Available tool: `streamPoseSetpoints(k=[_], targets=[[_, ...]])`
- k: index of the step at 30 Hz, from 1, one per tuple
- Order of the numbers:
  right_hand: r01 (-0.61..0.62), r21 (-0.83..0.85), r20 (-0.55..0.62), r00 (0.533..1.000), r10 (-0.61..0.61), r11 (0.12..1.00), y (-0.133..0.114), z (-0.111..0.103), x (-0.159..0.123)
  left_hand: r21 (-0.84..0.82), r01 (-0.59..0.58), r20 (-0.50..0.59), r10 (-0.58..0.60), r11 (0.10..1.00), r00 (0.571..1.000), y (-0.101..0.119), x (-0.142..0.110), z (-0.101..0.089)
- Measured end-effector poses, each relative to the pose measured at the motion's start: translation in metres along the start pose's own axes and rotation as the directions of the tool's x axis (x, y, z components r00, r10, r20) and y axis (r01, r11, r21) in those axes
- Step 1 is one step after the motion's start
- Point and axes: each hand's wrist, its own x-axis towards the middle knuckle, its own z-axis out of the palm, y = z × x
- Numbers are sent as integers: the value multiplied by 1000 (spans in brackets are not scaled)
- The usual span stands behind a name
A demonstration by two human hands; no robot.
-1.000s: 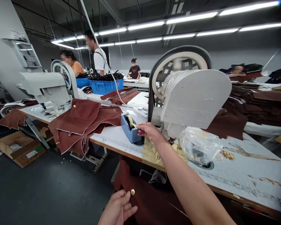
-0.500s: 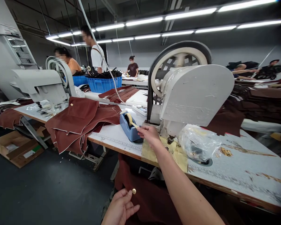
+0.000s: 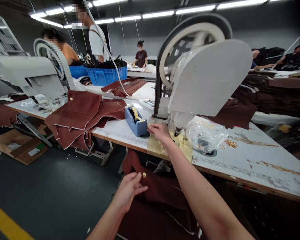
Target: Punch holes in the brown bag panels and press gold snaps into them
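My left hand (image 3: 130, 188) is closed on the edge of a brown fabric piece (image 3: 162, 190), thumb on top. A round gold button (image 3: 144, 175) sits on the fabric right by the thumb tip. My right hand (image 3: 160, 131) is pinched at the front end of a blue tape dispenser (image 3: 136, 125). The roll of pale yellow tape (image 3: 134, 113) is in the dispenser, its strip reaching to the front edge. A short piece of tape seems to be between my right fingertips, mostly hidden by them.
A large white press machine (image 3: 210, 76) with a wheel stands behind my right hand. A clear plastic bag (image 3: 205, 135) and loose gold pieces (image 3: 230, 143) lie right of it. Brown fabric pieces (image 3: 82, 113) hang over the table edge (image 3: 115, 141) at left. Co-workers are further back.
The view has tilted down. My right hand has moved from the stretched tape strip to just past the dispenser's front end. My left hand still grips the fabric beside the button.
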Motion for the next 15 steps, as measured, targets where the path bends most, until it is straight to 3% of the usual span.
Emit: streamPoseSetpoints(k=[2,4,6,8,11,15], targets=[[-7,30,56,998,5,1000,1,-3,-37,39,-30,56,28,999,998,6,-1,0],[10,12,200,980,-12,1000,0,-5,-84,64,-54,78,49,997,996,12,-3,0],[58,-59,363,931,-33,997,1,-7,-128,92,-69,99,60,993,993,15,-6,1],[109,-146,447,894,-33,983,6,-10,-160,143,-77,129,58,987,990,15,-9,3],[142,-247,446,895,-18,959,18,-13,-182,213,-107,156,74,971,985,10,-12,7],[174,-321,413,910,-28,931,26,-18,-185,251,-164,161,126,954,979,1,-14,12]])
